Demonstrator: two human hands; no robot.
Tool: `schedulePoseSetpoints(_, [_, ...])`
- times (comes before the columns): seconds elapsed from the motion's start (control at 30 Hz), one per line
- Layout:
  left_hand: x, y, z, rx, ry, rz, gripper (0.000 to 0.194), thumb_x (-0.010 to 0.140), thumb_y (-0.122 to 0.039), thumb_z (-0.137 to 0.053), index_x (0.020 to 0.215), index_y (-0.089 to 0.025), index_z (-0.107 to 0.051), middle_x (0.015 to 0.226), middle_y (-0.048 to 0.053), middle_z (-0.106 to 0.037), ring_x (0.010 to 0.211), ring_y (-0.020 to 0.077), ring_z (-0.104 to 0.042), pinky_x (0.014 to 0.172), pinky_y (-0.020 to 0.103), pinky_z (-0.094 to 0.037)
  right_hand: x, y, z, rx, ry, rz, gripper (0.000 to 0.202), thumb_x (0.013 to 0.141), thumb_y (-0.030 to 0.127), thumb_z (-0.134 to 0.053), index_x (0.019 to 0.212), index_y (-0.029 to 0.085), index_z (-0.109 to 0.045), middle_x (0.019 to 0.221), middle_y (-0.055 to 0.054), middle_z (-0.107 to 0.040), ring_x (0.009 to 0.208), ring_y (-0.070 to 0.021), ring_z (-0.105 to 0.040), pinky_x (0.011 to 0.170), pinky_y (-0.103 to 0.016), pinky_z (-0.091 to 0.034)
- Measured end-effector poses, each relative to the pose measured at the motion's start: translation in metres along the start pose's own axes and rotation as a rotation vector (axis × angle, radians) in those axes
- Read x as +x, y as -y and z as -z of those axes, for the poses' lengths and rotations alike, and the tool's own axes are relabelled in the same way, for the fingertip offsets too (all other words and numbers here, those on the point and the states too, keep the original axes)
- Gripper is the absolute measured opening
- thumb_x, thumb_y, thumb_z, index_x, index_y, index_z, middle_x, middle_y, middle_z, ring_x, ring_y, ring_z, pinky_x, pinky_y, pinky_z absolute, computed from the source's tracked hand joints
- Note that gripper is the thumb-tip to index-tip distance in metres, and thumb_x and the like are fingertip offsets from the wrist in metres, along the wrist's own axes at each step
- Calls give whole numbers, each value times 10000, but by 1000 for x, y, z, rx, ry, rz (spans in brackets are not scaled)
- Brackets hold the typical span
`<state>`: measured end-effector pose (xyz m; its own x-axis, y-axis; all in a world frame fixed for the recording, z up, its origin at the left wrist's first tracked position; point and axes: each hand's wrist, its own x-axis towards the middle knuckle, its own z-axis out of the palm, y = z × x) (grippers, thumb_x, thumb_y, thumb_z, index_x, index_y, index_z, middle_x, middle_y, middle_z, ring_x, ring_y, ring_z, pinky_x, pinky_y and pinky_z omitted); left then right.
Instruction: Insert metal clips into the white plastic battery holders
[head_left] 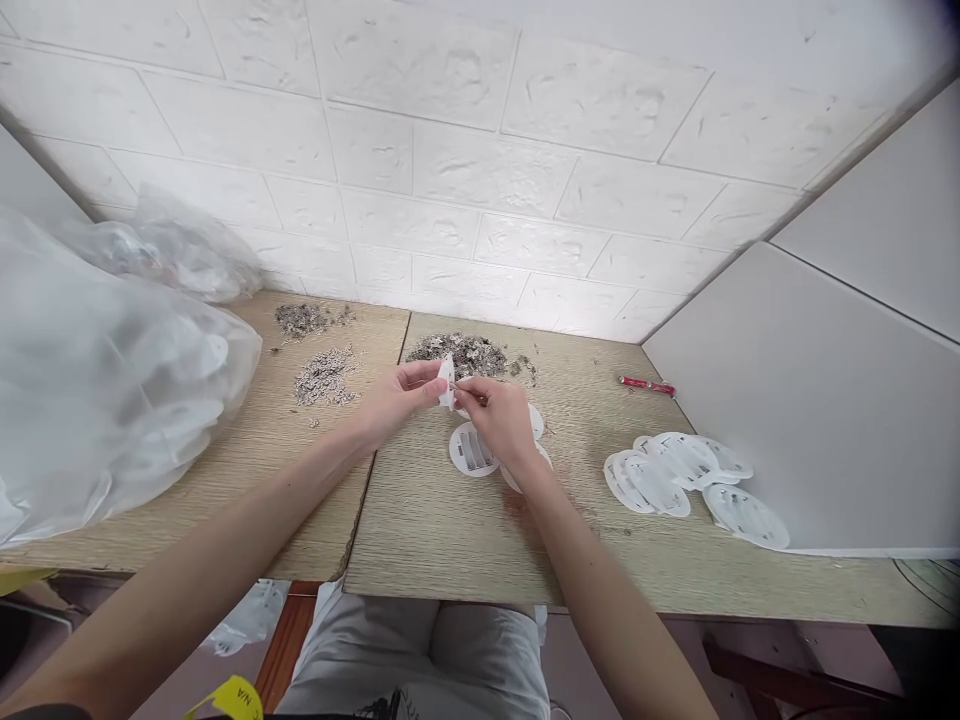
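Observation:
My left hand (397, 402) grips a round white plastic cover (447, 378) by its rim and holds it upright, edge-on to me, above the table. My right hand (501, 415) is closed in a pinch against the cover's face. What sits between its fingertips is small and cannot be made out. Below the hands lie several more white covers, one with a slotted battery compartment (472, 450) facing up; the right hand and wrist partly hide the others. Just behind the hands is a heap of small metal pieces (469, 352).
Two smaller piles of metal bits (324, 378) lie on the left tabletop. A large clear bag (135, 400) of white parts fills the left side. Overlapping white covers (667, 470) lie to the right, below a red stick-like tool (645, 385). Walls bound the back and right.

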<state>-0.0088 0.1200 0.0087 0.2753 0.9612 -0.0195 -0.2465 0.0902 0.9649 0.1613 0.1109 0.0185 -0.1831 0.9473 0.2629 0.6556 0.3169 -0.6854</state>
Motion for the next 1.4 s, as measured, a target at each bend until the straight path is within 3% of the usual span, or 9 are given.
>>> schedulePoseSetpoints(0.47, [1, 1, -3, -172, -39, 36, 290, 737, -303, -756, 967, -134, -709, 1012, 94, -701, 944, 188, -644, 939, 362, -488, -1, 0, 5, -41, -24, -35, 235, 849, 265, -517, 879, 237, -747, 708, 6, -708, 585, -136, -555, 551, -255, -342])
schedulePoseSetpoints(0.6, [2, -2, -3, -225, -10, 33, 281, 765, -351, -725, 945, -136, -699, 972, 84, -692, 894, 163, -626, 827, 285, -512, 0, -1, 7, 40, -16, -44, 212, 844, 270, -535, 882, 219, -737, 738, -3, -716, 590, -130, -555, 550, -247, -355])
schedulePoseSetpoints(0.7, [4, -9, 2, -366, -101, 92, 300, 819, -417, -649, 961, -154, -669, 908, 71, -673, 770, 130, -599, 671, 226, -493, -1, -1, 11, 221, 108, -44, 233, 855, 338, -542, 878, 194, -725, 755, -19, -716, 551, -115, -526, 501, -232, -337])
schedulePoseSetpoints(0.8, [5, -18, 7, -522, -153, 133, 281, 847, -403, -583, 959, -151, -631, 845, 67, -646, 693, 127, -575, 627, 237, -481, -2, 0, 16, 342, 354, -30, 308, 863, 421, -533, 836, 180, -723, 752, -21, -711, 481, -87, -459, 455, -220, -312])
schedulePoseSetpoints(0.9, [4, -24, 9, -569, -158, 99, 228, 831, -332, -538, 938, -147, -616, 874, 75, -646, 724, 149, -586, 605, 252, -473, -4, 3, 19, 304, 559, 0, 301, 848, 411, -553, 770, 176, -725, 703, -9, -695, 455, -73, -421, 433, -211, -297])
schedulePoseSetpoints(1.0, [4, -24, 8, -491, -158, 51, 210, 810, -300, -513, 921, -158, -620, 907, 69, -662, 747, 161, -588, 564, 252, -458, -6, 4, 19, 217, 617, 42, 260, 858, 327, -528, 752, 185, -718, 651, 12, -675, 446, -73, -408, 429, -209, -286])
schedulePoseSetpoints(1.17, [3, -22, 4, -428, -123, 83, 257, 824, -341, -493, 935, -153, -630, 929, 82, -681, 700, 158, -591, 514, 244, -464, -4, 0, 17, 5, 497, 121, 248, 863, 272, -515, 692, 198, -679, 638, 17, -668, 525, -99, -509, 516, -221, -332])
schedulePoseSetpoints(1.3, [2, -20, 2, -318, -143, 85, 241, 807, -337, -600, 917, -124, -622, 963, 121, -689, 700, 150, -606, 467, 211, -450, 0, -3, 15, -192, 254, 64, 169, 839, 238, -528, 764, 209, -677, 691, -4, -676, 602, -135, -546, 547, -243, -318])
schedulePoseSetpoints(1.4, [0, -17, 0, -189, -188, 70, 276, 709, -242, -719, 918, -140, -571, 960, 107, -688, 704, 157, -626, 457, 211, -458, 1, -2, 13, -75, 67, -2, 164, 855, 278, -514, 806, 205, -653, 694, -5, -660, 595, -137, -526, 557, -246, -334])
